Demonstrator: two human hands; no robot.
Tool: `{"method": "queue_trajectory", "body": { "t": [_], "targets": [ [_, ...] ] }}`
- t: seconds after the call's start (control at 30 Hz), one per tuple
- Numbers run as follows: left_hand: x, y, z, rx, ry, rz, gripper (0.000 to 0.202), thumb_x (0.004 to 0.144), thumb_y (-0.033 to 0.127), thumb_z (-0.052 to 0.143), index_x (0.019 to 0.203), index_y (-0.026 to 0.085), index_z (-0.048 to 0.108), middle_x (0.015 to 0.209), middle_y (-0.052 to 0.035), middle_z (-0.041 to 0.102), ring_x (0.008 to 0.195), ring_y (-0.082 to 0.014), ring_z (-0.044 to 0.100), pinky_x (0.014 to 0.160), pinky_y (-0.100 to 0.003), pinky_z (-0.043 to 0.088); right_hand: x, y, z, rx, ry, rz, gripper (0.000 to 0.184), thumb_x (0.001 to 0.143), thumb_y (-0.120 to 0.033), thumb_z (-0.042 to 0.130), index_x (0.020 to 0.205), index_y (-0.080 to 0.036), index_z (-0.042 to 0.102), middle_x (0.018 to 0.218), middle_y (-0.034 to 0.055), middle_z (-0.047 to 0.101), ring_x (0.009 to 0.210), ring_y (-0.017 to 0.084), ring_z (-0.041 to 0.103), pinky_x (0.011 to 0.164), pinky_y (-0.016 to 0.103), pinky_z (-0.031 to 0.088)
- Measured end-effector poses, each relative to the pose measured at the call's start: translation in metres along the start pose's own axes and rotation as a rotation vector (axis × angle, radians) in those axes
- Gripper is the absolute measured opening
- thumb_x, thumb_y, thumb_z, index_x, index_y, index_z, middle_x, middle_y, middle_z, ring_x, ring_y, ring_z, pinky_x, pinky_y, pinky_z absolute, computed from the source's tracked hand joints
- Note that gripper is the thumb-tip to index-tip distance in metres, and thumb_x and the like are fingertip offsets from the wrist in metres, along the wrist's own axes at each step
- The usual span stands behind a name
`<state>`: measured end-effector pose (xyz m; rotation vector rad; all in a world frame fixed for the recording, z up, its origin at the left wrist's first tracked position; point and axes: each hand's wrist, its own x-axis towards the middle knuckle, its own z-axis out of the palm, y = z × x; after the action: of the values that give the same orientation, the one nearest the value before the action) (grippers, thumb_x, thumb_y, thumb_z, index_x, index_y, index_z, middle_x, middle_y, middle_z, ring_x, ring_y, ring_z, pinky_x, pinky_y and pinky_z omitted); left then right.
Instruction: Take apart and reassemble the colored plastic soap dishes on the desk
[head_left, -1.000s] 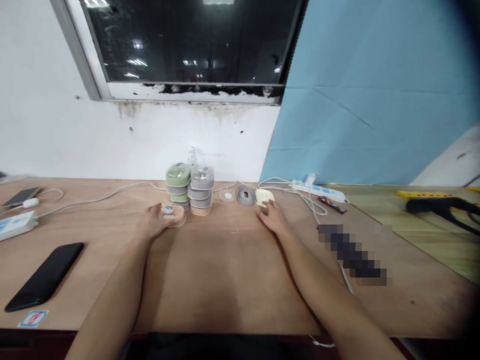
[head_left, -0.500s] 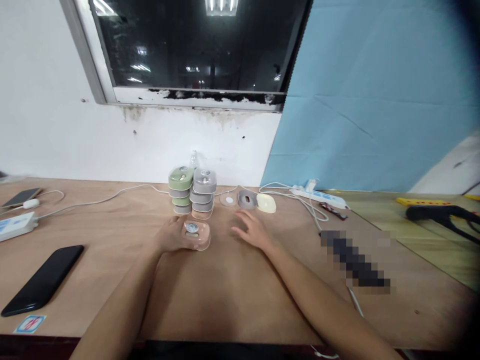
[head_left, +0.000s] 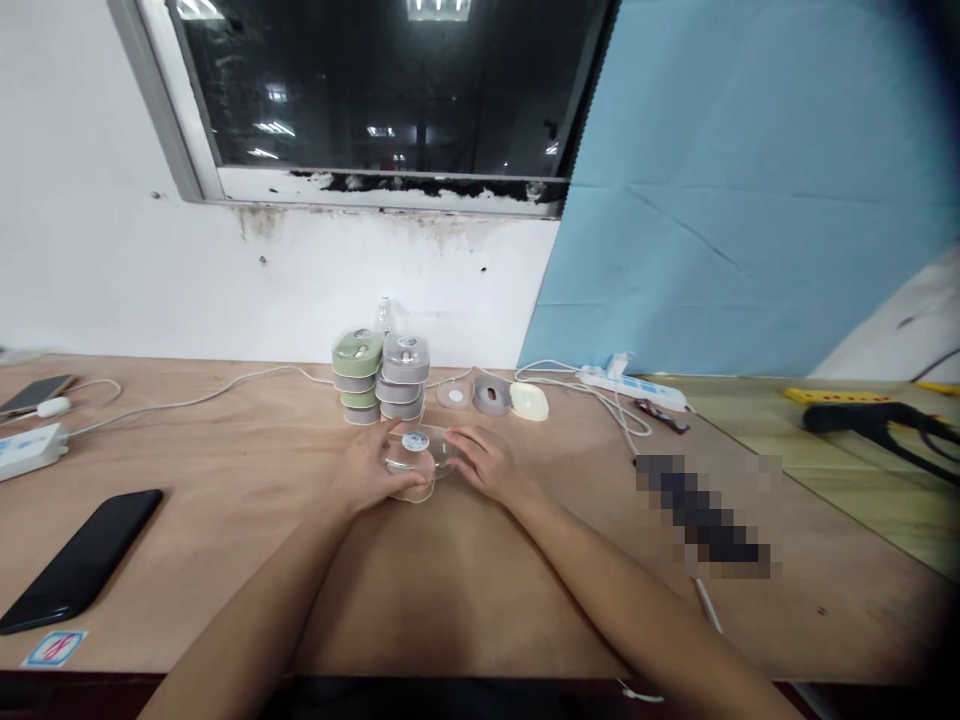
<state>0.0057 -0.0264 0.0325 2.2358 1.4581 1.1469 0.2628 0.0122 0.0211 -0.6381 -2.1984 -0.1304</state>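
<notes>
A small pink box [head_left: 421, 490] lies on the wooden table, its side gripped by my left hand [head_left: 364, 472]. A clear lid [head_left: 436, 462] with a round silver sticker sits shifted to the right and partly over the box. My right hand [head_left: 491, 465] pinches the lid's right edge between thumb and fingers. Just behind my hands stand two stacks of similar boxes, a green and grey stack [head_left: 358, 355] and a mostly grey stack [head_left: 406, 362]. To their right lie a clear lid-like piece [head_left: 454, 395], a grey tray with a slot [head_left: 492, 395] and a cream cover [head_left: 530, 402].
On the left lie a black phone [head_left: 82, 560], a white power strip [head_left: 30, 452] and a smaller phone [head_left: 36, 396]. Another power strip [head_left: 637, 388] with cables lies back right. A blurred-out dark object [head_left: 701, 510] is near my right forearm. A clear bottle [head_left: 383, 315] stands behind the stacks.
My right hand has moved left and taken hold of the clear lid. The lid has come off its place on the pink box, shifting right. The box and my left hand have moved slightly right.
</notes>
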Motion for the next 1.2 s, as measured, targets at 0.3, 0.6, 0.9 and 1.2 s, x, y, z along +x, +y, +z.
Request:
{"method": "queue_trajectory", "body": {
  "t": [0.3, 0.6, 0.9, 1.2],
  "targets": [
    [-0.002, 0.018, 0.009, -0.217, 0.069, -0.051, 0.036, 0.092, 0.042, 0.045, 0.117, 0.019, 0.059, 0.081, -0.0042, 0.071, 0.072, -0.0176, 0.066, 0.069, -0.029, 0.05, -0.009, 0.008, 0.006, 0.042, 0.143, 0.233, 0.05, 0.092, -0.039, 0.049, 0.137, -0.021, 0.042, 0.108, 0.01, 0.066, 0.079, 0.018, 0.065, 0.072, 0.033, 0.055],
    [0.005, 0.007, 0.0, -0.604, 0.104, -0.22, 0.048, 0.085, 0.054, 0.053, 0.11, 0.013, 0.06, 0.069, -0.0033, 0.068, 0.06, -0.0164, 0.064, 0.056, -0.026, 0.048, -0.01, 0.027, 0.003, -0.085, -0.02, -0.098, 0.025, 0.088, -0.033, 0.055, 0.109, -0.023, 0.065, 0.101, 0.0087, 0.068, 0.094, 0.02, 0.063, 0.082, 0.036, 0.052],
    [0.008, -0.014, 0.002, 0.097, 0.213, 0.098, 0.028, 0.087, 0.042, 0.055, 0.097, 0.019, 0.067, 0.092, -0.0074, 0.069, 0.089, -0.0226, 0.062, 0.082, -0.038, 0.048, -0.004, 0.069, 0.011, -0.275, 0.403, 0.426, 0.026, 0.087, -0.042, 0.055, 0.089, -0.019, 0.066, 0.095, 0.0086, 0.054, 0.09, 0.022, 0.054, 0.082, 0.037, 0.046],
    [0.008, -0.022, 0.002, 0.149, 0.197, 0.077, 0.025, 0.089, 0.039, 0.053, 0.1, 0.021, 0.066, 0.099, -0.0075, 0.067, 0.095, -0.0229, 0.06, 0.088, -0.039, 0.047, 0.033, 0.096, 0.055, -0.43, 0.087, 0.482, 0.027, 0.09, -0.028, 0.049, 0.111, -0.02, 0.064, 0.102, 0.0132, 0.058, 0.098, 0.028, 0.049, 0.087, 0.044, 0.035]
  ]
}}
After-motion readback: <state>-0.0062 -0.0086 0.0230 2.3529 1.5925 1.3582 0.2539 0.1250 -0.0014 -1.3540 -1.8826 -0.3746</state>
